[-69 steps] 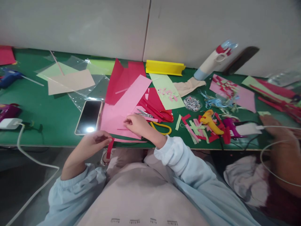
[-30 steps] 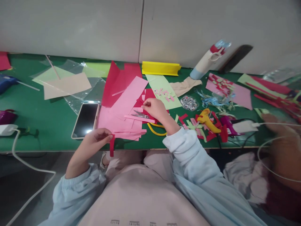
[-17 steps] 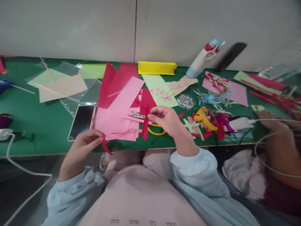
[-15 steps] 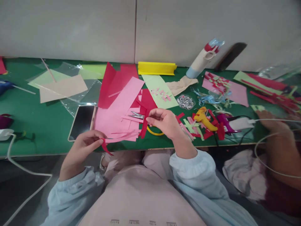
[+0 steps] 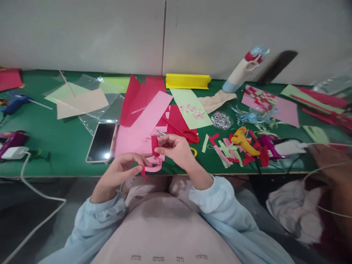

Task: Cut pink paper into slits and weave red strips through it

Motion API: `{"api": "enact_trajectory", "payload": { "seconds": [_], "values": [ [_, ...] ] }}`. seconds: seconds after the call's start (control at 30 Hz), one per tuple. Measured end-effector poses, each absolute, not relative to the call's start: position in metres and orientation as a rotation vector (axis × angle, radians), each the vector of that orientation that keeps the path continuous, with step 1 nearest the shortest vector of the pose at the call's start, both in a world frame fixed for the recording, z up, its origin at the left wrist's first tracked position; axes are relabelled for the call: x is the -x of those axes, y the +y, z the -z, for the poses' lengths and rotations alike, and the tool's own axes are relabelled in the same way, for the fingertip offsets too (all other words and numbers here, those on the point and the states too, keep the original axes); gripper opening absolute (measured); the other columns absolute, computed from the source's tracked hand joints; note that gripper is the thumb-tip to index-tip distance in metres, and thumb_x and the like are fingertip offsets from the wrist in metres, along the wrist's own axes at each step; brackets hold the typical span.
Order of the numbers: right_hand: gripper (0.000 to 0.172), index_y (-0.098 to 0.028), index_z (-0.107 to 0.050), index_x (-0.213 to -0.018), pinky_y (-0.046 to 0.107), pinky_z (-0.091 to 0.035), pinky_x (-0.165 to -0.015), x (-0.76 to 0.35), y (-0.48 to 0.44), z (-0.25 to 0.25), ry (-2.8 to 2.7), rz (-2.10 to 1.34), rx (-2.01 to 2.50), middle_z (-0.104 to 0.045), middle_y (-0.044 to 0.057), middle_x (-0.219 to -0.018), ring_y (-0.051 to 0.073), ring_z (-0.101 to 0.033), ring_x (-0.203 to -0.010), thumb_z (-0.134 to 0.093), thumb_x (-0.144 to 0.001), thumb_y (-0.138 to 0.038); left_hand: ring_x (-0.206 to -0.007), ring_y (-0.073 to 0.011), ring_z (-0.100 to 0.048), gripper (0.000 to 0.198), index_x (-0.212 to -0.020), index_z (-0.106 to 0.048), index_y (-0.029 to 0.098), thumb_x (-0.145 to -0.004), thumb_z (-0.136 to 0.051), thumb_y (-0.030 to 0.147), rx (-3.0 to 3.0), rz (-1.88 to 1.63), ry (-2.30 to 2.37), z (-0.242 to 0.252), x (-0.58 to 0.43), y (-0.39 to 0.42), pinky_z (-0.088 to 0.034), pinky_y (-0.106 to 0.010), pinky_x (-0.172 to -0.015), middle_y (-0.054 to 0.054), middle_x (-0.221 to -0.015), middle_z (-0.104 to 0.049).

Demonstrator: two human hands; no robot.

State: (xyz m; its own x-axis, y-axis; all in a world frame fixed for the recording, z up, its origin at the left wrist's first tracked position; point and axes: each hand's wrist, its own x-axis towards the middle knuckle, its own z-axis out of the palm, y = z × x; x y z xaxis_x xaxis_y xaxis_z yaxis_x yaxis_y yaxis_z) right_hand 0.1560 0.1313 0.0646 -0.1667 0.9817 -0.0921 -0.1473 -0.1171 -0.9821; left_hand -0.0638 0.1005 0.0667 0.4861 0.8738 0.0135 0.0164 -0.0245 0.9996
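Note:
My left hand (image 5: pixel 121 170) pinches paper strips near the table's front edge. One is a curled pink strip (image 5: pixel 154 168); a short red end hangs below the fingertips. Just to the right and slightly higher, my right hand (image 5: pixel 176 150) is closed on a red paper strip (image 5: pixel 154 143) held upright. Both hands are close together over pink paper sheets (image 5: pixel 129 139). Metal scissor blades (image 5: pixel 161 132) show partly behind the right hand, and a yellow handle loop (image 5: pixel 194 152) shows beside its wrist.
A phone (image 5: pixel 102 142) lies left of the sheets. To the right are a dish of small beads (image 5: pixel 221 120), paper scraps (image 5: pixel 224 146) and a yellow glue gun (image 5: pixel 245 142). A bottle (image 5: pixel 242 71) stands behind. Another person's hand (image 5: pixel 327 156) is at far right.
My hands have come closer together: the left moved right with its strips, the right moved left with the red strip. The pink strip now curves between them. The view has shifted slightly left.

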Motion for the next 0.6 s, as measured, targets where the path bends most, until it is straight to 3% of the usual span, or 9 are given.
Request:
{"api": "enact_trajectory", "payload": {
  "seconds": [0.2, 0.37, 0.6],
  "values": [
    [0.039, -0.018, -0.064, -0.079, 0.024, -0.056, -0.067, -0.142, 0.126, -0.06, -1.014, -1.551, 0.96, -0.066, -0.003, -0.075, 0.011, -0.063, -0.069, -0.089, -0.055, -0.035, -0.1, -0.0265, -0.071, 0.021, -0.076, -0.069, 0.017, -0.083, -0.076, 0.036, -1.401, -0.926, 0.847, -0.065, 0.053, 0.102, -0.055, -0.04, -0.095, -0.011, -0.084, -0.077],
    [0.042, -0.02, -0.058, -0.086, 0.023, -0.055, -0.06, -0.138, 0.125, -0.053, -0.974, -1.56, 0.892, -0.062, -0.006, -0.068, 0.01, -0.062, -0.06, -0.088, -0.06, -0.035, -0.087, -0.0235, -0.072, 0.02, -0.076, -0.071, 0.018, -0.081, -0.078, 0.035, -1.363, -1.054, 0.867, -0.062, 0.047, 0.103, -0.058, -0.034, -0.081, -0.01, -0.082, -0.076],
    [0.027, -0.02, -0.055, -0.079, 0.023, -0.052, -0.062, -0.139, 0.126, -0.049, -1.098, -1.471, 0.885, -0.062, -0.005, -0.07, 0.009, -0.06, -0.059, -0.078, -0.069, -0.028, -0.076, -0.0195, -0.069, 0.021, -0.077, -0.071, 0.018, -0.08, -0.078, 0.037, -1.409, -1.045, 0.944, -0.06, 0.047, 0.101, -0.056, -0.029, -0.071, -0.008, -0.081, -0.074]
  ]
}}
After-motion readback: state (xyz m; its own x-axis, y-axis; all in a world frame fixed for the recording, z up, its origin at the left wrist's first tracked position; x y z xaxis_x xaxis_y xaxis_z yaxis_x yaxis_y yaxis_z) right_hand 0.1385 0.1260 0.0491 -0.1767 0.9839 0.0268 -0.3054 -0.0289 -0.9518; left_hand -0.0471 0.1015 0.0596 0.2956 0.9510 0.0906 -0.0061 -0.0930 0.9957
